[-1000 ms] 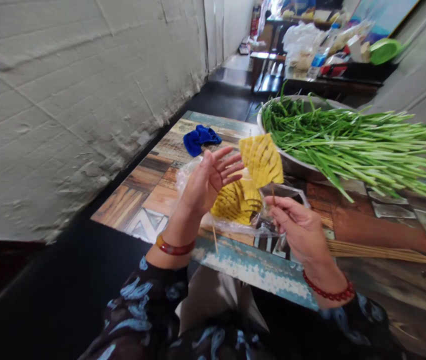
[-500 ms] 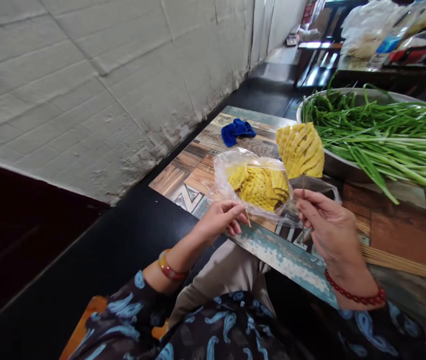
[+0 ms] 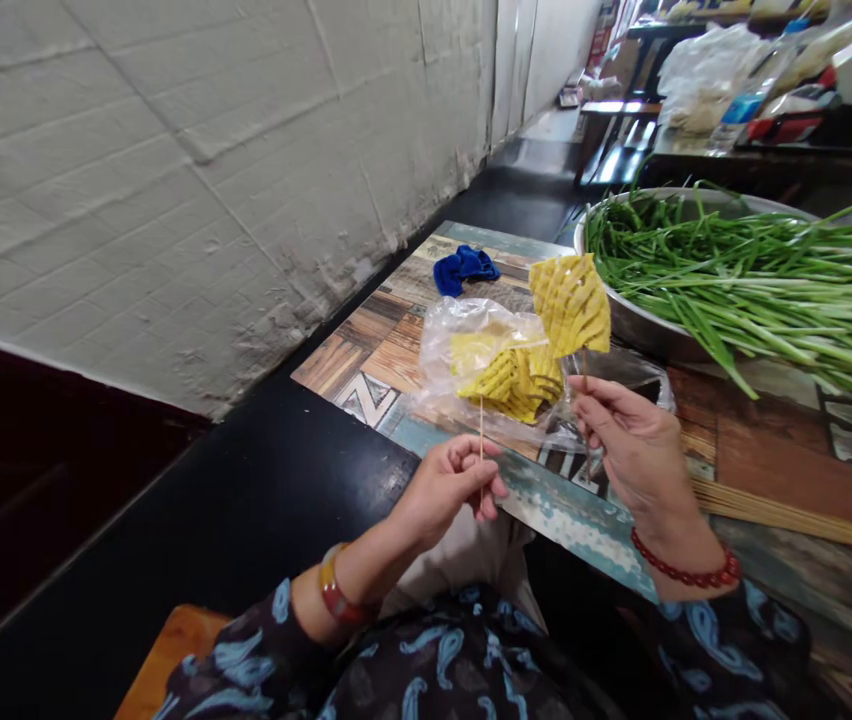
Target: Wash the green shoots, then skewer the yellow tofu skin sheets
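My left hand (image 3: pixel 450 482) pinches a thin bamboo skewer (image 3: pixel 481 425) that points upward with nothing on it. In my right hand (image 3: pixel 627 435) is a second skewer (image 3: pixel 585 368), held by its lower part. A yellow, slit-cut flat piece of food (image 3: pixel 570 308), which looks like tofu, is threaded on its upper end. Between and beyond my hands lies an open clear plastic bag (image 3: pixel 437 335) on the table. More yellow slit pieces (image 3: pixel 508 385) are in it, partly hidden under the plastic.
A large metal basin (image 3: pixel 677 325) heaped with long green leafy stalks (image 3: pixel 741 270) stands at the right. Several loose skewers (image 3: pixel 786 522) lie along the table (image 3: pixel 771 430) near my right wrist. A blue cloth (image 3: pixel 465 268) rests farther back. A pale wall (image 3: pixel 246 170) runs along the left.
The skewer in my left hand has swung from pointing down to standing upright. My right hand, with the yellow piece, has shifted slightly left in view; the camera has turned a little.
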A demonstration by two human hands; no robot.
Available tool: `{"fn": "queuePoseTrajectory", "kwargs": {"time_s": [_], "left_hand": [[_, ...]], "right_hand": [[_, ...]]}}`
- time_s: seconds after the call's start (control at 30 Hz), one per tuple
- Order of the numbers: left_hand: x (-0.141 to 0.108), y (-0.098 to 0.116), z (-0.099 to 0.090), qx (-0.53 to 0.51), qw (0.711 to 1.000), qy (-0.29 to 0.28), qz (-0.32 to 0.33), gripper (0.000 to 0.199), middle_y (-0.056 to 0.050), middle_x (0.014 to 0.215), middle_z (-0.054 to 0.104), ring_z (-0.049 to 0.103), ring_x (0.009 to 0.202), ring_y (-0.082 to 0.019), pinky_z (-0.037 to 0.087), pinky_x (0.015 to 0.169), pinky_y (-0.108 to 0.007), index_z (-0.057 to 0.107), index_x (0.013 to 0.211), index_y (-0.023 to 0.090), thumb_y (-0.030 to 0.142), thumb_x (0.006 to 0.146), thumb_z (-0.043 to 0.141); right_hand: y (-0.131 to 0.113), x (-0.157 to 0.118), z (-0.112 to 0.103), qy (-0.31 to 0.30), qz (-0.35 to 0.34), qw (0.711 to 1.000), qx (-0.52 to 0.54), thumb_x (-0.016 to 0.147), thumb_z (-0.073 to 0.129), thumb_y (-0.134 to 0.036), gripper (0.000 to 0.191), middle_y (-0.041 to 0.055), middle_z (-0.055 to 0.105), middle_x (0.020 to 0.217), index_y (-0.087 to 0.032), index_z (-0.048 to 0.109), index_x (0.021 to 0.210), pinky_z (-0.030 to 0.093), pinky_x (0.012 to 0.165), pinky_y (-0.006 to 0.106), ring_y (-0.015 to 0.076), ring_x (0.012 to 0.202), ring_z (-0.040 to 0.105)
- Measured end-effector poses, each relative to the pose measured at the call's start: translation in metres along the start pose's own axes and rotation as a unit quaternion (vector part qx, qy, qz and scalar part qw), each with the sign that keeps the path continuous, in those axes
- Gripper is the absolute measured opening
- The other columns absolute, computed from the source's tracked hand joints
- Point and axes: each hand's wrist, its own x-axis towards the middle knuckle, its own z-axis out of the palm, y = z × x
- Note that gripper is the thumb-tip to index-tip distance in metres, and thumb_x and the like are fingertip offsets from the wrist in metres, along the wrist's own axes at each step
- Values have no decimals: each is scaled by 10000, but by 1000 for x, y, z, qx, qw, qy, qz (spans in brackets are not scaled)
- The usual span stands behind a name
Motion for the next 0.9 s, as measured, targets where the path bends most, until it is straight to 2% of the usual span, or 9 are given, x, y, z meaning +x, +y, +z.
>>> {"fn": "queuePoseTrajectory", "kwargs": {"time_s": [0.17,0.33,0.5,0.63,0.9], "left_hand": [[-37,-16,1,-3,999,-18,-50,484,-52,691,733,625,444,-124,444,428,-196,597,994,131,459,732,837],[-52,-22,1,18,998,-21,-64,483,-49,716,739,648,474,-121,454,434,-183,628,984,123,437,703,865],[-52,-28,4,47,997,-23,-52,490,-43,730,735,652,496,-118,466,442,-188,660,986,121,452,690,867],[-48,-30,9,92,996,-7,-17,508,-36,715,726,653,508,-124,461,442,-193,689,976,117,479,668,869],[-26,-15,15,155,983,55,84,448,-49,684,716,660,523,-151,486,461,-229,728,951,125,468,687,844]], "right_hand": [[-2,3,0,-4,-17,1000,-5,809,752,-367,274,16,680,793,-220,789,1037,417,428,205,93,549,521],[-3,5,-1,6,-29,999,-15,814,728,-376,287,20,693,798,-209,778,1042,411,431,215,100,550,530],[-3,7,-2,9,-28,1000,4,801,737,-384,289,5,673,753,-218,777,1035,407,427,214,99,547,524],[-5,7,-2,16,-37,999,20,790,749,-397,287,-6,655,728,-225,783,1018,396,426,210,91,535,502],[-6,6,-3,15,-45,999,24,791,749,-435,345,22,687,772,-197,782,1039,414,432,226,111,563,524]]}}
